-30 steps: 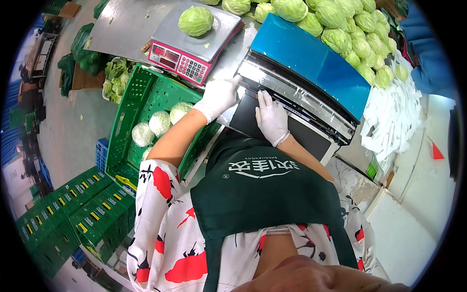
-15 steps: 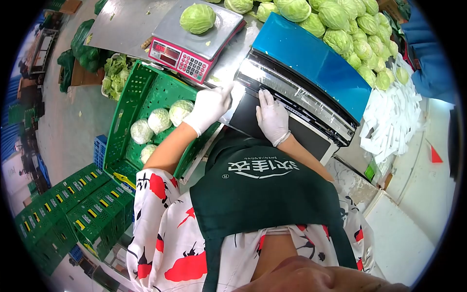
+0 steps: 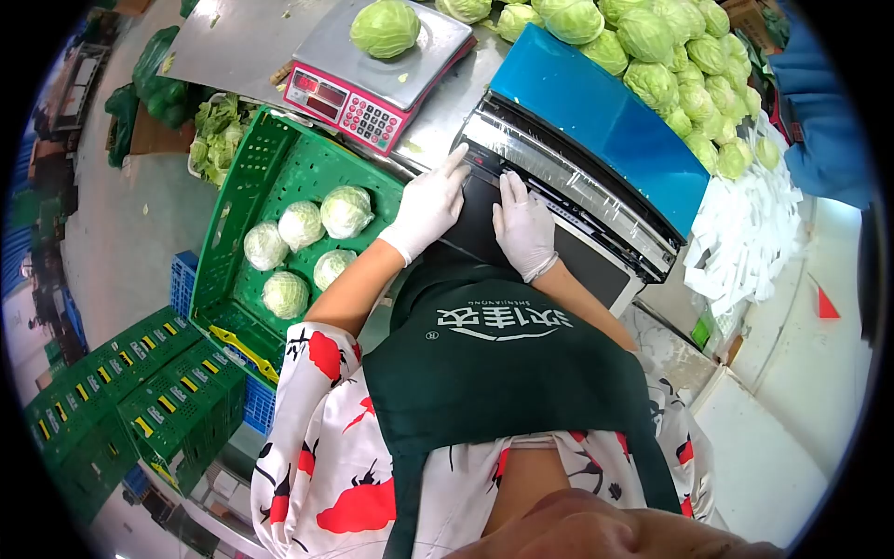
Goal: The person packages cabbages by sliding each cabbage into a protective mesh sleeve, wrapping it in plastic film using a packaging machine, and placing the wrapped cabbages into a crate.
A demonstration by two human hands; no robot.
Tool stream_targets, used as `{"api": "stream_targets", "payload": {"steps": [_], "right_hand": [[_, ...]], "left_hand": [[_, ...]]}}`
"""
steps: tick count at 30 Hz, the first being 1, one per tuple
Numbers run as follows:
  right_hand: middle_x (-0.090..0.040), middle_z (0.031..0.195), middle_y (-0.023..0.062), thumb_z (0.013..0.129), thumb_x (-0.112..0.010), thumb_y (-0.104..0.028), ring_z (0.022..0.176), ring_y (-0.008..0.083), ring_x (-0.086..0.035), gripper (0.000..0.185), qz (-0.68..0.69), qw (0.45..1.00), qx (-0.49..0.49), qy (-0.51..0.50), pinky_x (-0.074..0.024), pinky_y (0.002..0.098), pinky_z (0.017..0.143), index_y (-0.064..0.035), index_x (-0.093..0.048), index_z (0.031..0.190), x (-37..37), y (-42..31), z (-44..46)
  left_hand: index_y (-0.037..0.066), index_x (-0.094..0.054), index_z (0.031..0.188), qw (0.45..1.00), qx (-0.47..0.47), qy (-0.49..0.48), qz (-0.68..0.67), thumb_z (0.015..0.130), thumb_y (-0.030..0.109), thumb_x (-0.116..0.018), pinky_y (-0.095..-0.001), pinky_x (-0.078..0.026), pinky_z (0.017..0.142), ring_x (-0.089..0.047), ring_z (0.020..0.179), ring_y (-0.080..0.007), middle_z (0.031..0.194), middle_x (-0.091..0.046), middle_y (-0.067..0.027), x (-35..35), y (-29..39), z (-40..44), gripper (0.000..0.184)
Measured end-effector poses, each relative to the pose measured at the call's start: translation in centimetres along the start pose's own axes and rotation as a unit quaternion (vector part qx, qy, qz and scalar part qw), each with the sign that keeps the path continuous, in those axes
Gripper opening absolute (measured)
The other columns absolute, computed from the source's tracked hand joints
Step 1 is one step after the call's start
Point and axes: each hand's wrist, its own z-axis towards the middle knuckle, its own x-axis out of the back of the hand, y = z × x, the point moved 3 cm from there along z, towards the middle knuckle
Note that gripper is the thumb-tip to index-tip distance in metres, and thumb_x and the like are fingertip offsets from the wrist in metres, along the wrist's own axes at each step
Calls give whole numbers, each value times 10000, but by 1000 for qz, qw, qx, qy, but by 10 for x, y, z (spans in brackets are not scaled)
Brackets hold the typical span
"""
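Observation:
Both my hands wear white gloves and rest at a wrapping machine point(image 3: 596, 121) with a blue cover and a roll of clear film. My left hand point(image 3: 431, 207) has its fingers stretched out to the left end of the machine's black front strip, with nothing visible in it. Lying on the same strip, a little to the right, are the extended fingers of my right hand point(image 3: 526, 228), which also holds nothing I can see. Below the strip lies a dark flat plate point(image 3: 587, 265), partly covered by my right hand and forearm.
Left of me a green crate point(image 3: 219, 242) holds several wrapped cabbages point(image 3: 346, 211). A red scale point(image 3: 372, 84) carries one cabbage point(image 3: 385, 28). Many cabbages point(image 3: 652, 84) are heaped behind the machine, beside white strips point(image 3: 740, 233). Green crates point(image 3: 182, 405) stand stacked at lower left.
My left hand has moved right, from beside the scale onto the machine's strip, its fingers now stretched out. More of the crate's cabbages show. My right hand has stayed nearly in place.

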Motion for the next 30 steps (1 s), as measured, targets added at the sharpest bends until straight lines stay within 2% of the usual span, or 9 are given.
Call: {"api": "stream_targets", "payload": {"steps": [2, 8, 12, 15, 18, 20, 21, 26, 30], "right_hand": [[-562, 1303, 160, 881, -637, -192, 867, 283, -658, 493, 2, 1000, -3, -7, -529, 379, 756, 33, -542, 1309, 2, -1, 0], [-552, 1319, 156, 885, -632, -192, 874, 276, -663, 494, 16, 1000, -3, -1, -528, 380, 735, 38, -537, 1312, 0, 0, -1], [-553, 1317, 154, 889, -627, -190, 895, 272, -666, 498, 27, 1000, -2, -1, -529, 381, 740, 41, -525, 1318, -2, 1, -2], [-553, 1225, 163, 872, -633, -164, 792, 269, -635, 492, 33, 999, 19, 32, -510, 393, 705, 65, -507, 1288, -2, 2, -1], [-560, 1210, 163, 872, -633, -167, 788, 268, -635, 484, 31, 999, 21, 29, -512, 394, 699, 65, -513, 1280, 3, 0, 0], [-545, 1288, 156, 884, -624, -181, 884, 276, -651, 496, 34, 999, 2, -7, -522, 391, 745, 52, -516, 1309, 2, 1, -1], [-537, 1328, 152, 891, -619, -188, 932, 281, -659, 503, 35, 999, -7, -24, -526, 389, 767, 45, -517, 1324, 2, 2, -1], [-540, 1320, 150, 893, -617, -188, 913, 282, -657, 491, 26, 999, -7, -27, -527, 388, 767, 42, -529, 1318, -1, 4, 0], [-549, 1308, 147, 890, -620, -185, 867, 284, -659, 483, 14, 1000, 7, 9, -531, 383, 757, 45, -540, 1308, 2, 2, -1]], "left_hand": [[62, -628, 1164, 1000, 2, -12, 5, 794, 25, -618, -401, -557, 805, -676, 950, -294, 1416, -531, -108, -6, 0, 1, 372], [29, -621, 1127, 997, 3, -61, 47, 776, 19, -606, -409, -549, 773, -673, 937, -279, 1455, -485, -104, -6, 2, 4, 351], [19, -613, 1008, 995, 7, -81, 65, 771, 29, -608, -421, -546, 756, -678, 872, -294, 1418, -522, -110, -3, 3, 10, 236], [25, -604, 930, 993, 14, -92, 79, 774, 44, -608, -430, -546, 753, -680, 828, -307, 1393, -544, -114, -2, 3, 16, 157], [29, -606, 899, 988, 21, -112, 100, 782, 57, -607, -434, -547, 754, -681, 812, -314, 1386, -554, -108, 0, 3, 20, 121], [31, -614, 901, 985, 28, -131, 105, 787, 64, -606, -435, -548, 758, -681, 818, -315, 1393, -550, -100, 2, 4, 20, 119], [37, -618, 896, 986, 29, -127, 106, 790, 65, -605, -433, -549, 757, -682, 819, -313, 1388, -556, -95, 3, 4, 21, 110], [66, -636, 859, 995, 27, -85, 37, 798, 70, -599, -424, -557, 750, -689, 825, -302, 1343, -595, -80, 3, -5, 26, 71], [24, -644, 841, 997, 7, -69, 34, 763, 40, -598, -423, -548, 759, -679, 798, -319, 1312, -612, -85, 7, -5, 20, 92]]}}
